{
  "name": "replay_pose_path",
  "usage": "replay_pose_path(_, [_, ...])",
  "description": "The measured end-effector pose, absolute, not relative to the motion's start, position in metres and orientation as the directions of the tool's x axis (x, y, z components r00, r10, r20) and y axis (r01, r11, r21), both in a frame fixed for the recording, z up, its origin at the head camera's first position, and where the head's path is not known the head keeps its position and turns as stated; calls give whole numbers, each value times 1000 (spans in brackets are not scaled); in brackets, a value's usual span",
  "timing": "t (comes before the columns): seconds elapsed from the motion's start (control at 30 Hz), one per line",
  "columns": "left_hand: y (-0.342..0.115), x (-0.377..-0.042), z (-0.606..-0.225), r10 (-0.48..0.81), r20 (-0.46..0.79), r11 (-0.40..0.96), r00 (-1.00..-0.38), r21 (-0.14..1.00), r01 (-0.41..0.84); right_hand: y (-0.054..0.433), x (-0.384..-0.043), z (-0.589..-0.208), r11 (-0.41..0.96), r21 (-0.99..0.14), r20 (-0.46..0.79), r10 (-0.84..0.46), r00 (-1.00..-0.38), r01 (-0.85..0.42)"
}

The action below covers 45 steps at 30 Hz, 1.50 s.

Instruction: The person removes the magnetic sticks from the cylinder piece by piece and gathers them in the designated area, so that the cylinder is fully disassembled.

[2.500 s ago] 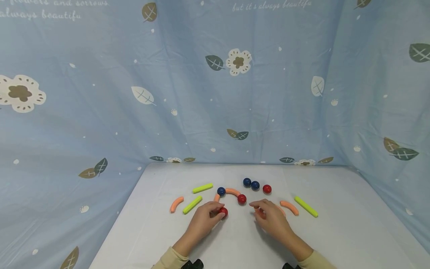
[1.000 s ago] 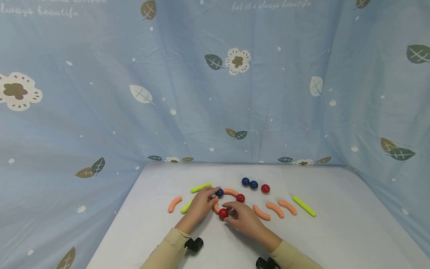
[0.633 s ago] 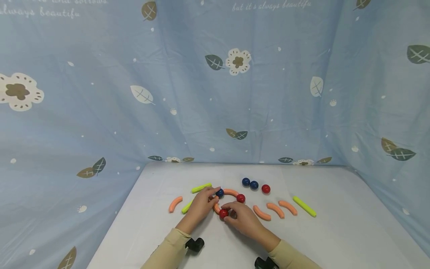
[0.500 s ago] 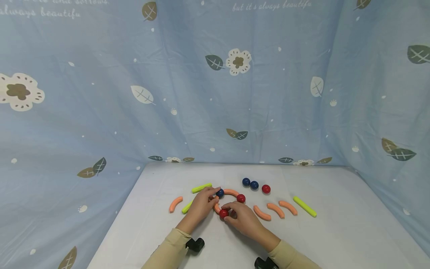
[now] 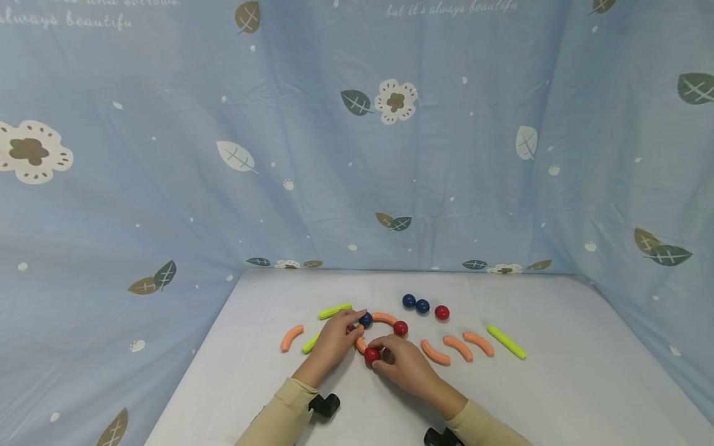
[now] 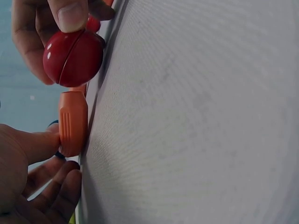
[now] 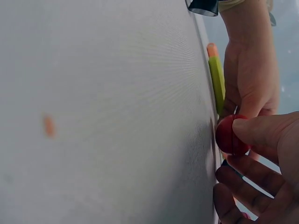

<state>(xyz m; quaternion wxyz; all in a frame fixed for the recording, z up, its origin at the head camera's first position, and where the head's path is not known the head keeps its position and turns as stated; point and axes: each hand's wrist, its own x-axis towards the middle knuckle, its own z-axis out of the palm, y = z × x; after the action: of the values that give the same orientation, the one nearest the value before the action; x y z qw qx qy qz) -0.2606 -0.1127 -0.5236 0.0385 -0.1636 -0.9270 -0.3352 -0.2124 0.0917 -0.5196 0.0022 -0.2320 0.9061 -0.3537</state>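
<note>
My left hand (image 5: 333,341) pinches a curved orange stick (image 6: 74,123), its thumb on the stick and its index finger by a dark blue ball (image 5: 365,319). That stick runs from the blue ball to the near red ball (image 5: 372,355). With thumb and fingers, my right hand (image 5: 404,362) grips this red ball at the stick's near end; whether the two are joined I cannot tell. From the blue ball a second curved orange stick (image 5: 385,318) reaches to another red ball (image 5: 400,328), making an arc. The left hand hides part of the first stick.
Behind the arc lie two blue balls (image 5: 415,303) and a red ball (image 5: 442,313). Several curved orange sticks (image 5: 458,349) and a yellow-green straight stick (image 5: 506,342) lie right. Leftward are one orange stick (image 5: 292,338) and two yellow-green sticks (image 5: 334,311), one partly covered.
Since the earliest frame, my left hand has left the near red ball for the blue ball and stick. My right hand has come left and grips that red ball. The last second shows hardly any motion.
</note>
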Motion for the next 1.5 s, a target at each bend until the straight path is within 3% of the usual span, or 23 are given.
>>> replay_pose_path(0.5, [-111,-259,-525,265,172,716,-949,625,313,114,-210,-511,662,-653,136,-374,-917,-367])
replay_pose_path(0.73, [-112,-259,-526,265,180,709,-947,629,318,137,-215,-500,713,-632,153,-267,-951,-302])
replay_pose_path(1.5, [-113,-259,-525,274,182,703,-944,632,326,196,-265,-510,837,-485,170,-192,-967,-252])
